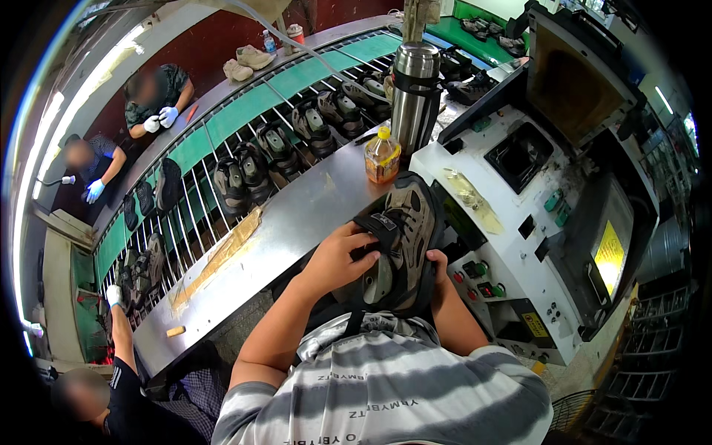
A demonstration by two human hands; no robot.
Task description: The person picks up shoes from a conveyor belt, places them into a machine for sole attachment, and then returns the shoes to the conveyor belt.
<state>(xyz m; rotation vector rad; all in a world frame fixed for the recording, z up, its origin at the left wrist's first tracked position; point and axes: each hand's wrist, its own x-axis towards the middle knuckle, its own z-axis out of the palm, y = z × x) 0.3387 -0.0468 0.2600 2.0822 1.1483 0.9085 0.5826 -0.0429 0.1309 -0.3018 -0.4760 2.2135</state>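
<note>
A brown and black sports shoe point(410, 241) is upright close in front of my body, its toe pointing away from me. A grey-green shoe last shows in its heel opening. My left hand point(343, 256) grips the black strap point(380, 226) near the shoe's collar, thumb and fingers closed on it. Along the shoe's right side, my right hand point(438, 268) holds it low near the heel; most of its fingers are hidden behind the shoe.
A metal ledge point(297, 211) borders a roller conveyor carrying several similar shoes point(278, 148). A steel flask point(415, 89) and a drink bottle point(383, 156) stand ahead. At right is a white machine point(512, 193) with a raised lid. Three people work along the left.
</note>
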